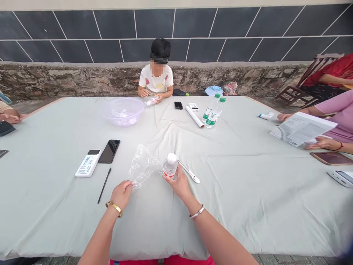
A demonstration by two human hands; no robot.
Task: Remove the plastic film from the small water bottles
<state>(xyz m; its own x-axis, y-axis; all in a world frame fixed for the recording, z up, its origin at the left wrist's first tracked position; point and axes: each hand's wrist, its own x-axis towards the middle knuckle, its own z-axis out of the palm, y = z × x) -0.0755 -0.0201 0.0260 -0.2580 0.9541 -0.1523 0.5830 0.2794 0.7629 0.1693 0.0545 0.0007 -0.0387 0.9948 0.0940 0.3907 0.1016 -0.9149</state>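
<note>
The cloth-covered worktop [248, 206] carries a clear bowl [123, 111]. Nearer than the bowl sit a phone [109, 151], a remote [88, 163], a bag [143, 165] and a small bottle [170, 165]; right of it stand two bottles [213, 115].

A long table [44, 104] lies under a pale cloth [248, 206]. Behind the table runs a rough stone ledge [68, 79], above it a wall [110, 25] of dark tiles with white joints. Off its far right corner stands a wooden chair [309, 79]

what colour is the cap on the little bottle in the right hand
White, on the small bottle the right hand holds; head view shows it best.
</note>
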